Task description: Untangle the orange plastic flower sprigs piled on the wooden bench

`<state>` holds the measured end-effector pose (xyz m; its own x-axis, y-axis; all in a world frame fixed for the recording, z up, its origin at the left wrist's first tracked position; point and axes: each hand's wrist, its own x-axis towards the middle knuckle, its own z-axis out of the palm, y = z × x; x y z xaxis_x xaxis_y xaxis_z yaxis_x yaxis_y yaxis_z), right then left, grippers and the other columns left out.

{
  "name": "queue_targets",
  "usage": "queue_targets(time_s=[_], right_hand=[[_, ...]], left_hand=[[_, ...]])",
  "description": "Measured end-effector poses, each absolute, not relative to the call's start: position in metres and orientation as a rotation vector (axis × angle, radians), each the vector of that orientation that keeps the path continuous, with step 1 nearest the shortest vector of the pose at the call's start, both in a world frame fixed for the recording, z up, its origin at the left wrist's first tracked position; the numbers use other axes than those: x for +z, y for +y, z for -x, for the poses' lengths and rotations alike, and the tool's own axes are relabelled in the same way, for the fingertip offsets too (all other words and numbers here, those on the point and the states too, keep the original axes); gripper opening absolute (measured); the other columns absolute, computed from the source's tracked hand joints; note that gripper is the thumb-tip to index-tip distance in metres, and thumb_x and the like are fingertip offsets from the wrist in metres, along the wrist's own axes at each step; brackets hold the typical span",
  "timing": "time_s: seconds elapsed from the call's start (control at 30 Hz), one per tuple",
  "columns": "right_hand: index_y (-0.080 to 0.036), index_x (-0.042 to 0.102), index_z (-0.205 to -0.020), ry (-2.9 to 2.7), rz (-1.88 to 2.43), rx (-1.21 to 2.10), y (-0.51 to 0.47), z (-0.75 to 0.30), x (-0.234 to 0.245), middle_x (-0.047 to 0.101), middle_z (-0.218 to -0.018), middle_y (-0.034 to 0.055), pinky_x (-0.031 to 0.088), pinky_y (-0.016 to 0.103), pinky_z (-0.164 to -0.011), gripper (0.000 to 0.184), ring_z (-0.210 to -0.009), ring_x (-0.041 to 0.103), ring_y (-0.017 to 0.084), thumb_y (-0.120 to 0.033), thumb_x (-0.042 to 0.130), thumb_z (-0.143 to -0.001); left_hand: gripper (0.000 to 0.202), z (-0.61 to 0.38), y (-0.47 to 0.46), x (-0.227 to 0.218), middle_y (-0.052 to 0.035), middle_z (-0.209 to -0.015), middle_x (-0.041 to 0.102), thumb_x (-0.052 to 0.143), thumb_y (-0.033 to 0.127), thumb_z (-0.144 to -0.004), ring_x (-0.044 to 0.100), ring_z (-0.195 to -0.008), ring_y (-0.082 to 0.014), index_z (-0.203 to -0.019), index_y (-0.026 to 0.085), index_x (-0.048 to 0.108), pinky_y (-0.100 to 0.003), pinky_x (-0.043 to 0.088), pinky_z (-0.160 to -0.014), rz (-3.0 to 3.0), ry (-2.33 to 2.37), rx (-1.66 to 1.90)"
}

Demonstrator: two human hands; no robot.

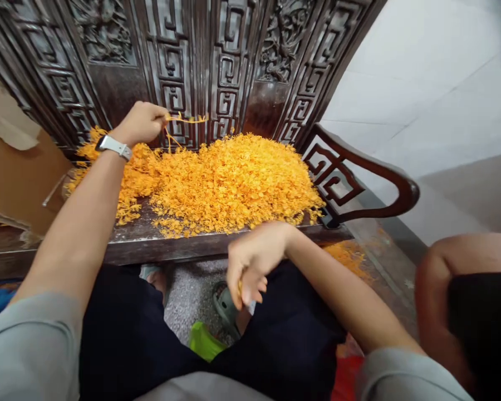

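The left hand [140, 123], a pale watch [113, 146] on its wrist, is raised over the back left of the orange heap [234, 184], pinching a few orange strands [186, 118] in front of the carved backrest [217, 61]. The heap covers the dark wooden counter [150, 245]. The right hand [250, 267] hangs just before the counter's front edge, fingers curled shut; what they grip is hidden

L hand [140, 122] high, pinched; R hand [250, 267] low, curled

dark carved wood bench [150, 240] w/ armrest, big heap of orange flower bits [229, 184] piled right on the seat, some spilled near the edge.
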<state>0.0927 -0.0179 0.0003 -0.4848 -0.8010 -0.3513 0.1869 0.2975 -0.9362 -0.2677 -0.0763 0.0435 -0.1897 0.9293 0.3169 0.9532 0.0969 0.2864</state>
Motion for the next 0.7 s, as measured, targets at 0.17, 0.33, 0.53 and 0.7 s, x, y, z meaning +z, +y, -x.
queue_targets(time_s=[0.17,0.33,0.53,0.7], right_hand=[[-0.016,0.079,-0.103,2.152,0.471,-1.948,0.0,-0.093,0.011,0.077,-0.087,0.0088,0.058,0.026,-0.066,0.049,-0.069,0.07,0.015,-0.063,0.067,-0.095],[-0.017,0.071,-0.111,2.561,-0.5,-2.524,0.045,-0.078,-0.014,0.074,-0.091,0.0119,0.058,0.032,-0.064,0.072,-0.071,0.066,0.017,-0.082,0.043,-0.097],[-0.019,0.068,-0.114,2.489,-0.728,-2.425,0.035,-0.068,-0.038,0.072,-0.113,0.0135,0.057,0.029,-0.066,0.052,-0.082,0.066,0.016,-0.067,0.069,-0.092],[-0.02,0.064,-0.126,2.814,-0.685,-2.276,0.037,-0.062,-0.039,0.069,-0.125,0.0125,0.056,0.032,-0.081,0.054,-0.096,0.065,0.018,-0.047,0.084,-0.085]], left_hand=[[0.036,0.265,-0.092,0.052,0.0075,-0.055,0.046,0.05,0.049,-0.103,0.039,-0.062,-0.009,-0.084,0.02,0.057,-0.029,0.037,-0.07,2.068,-2.563,-1.263],[0.033,0.233,-0.064,0.045,-0.003,-0.067,0.067,0.054,0.05,-0.1,0.065,-0.065,-0.0157,-0.091,0.02,0.062,-0.036,0.052,-0.071,2.026,-2.526,-1.688],[0.045,0.188,-0.041,0.043,-0.0164,-0.098,0.08,0.05,0.057,-0.103,0.079,-0.097,-0.0259,-0.108,0.016,0.068,-0.039,0.062,-0.083,2.249,-2.327,-1.853],[0.049,0.143,-0.023,0.036,-0.0163,-0.106,0.081,0.041,0.057,-0.106,0.077,-0.111,-0.0265,-0.119,0.017,0.065,-0.041,0.063,-0.09,2.261,-2.208,-2.017]])
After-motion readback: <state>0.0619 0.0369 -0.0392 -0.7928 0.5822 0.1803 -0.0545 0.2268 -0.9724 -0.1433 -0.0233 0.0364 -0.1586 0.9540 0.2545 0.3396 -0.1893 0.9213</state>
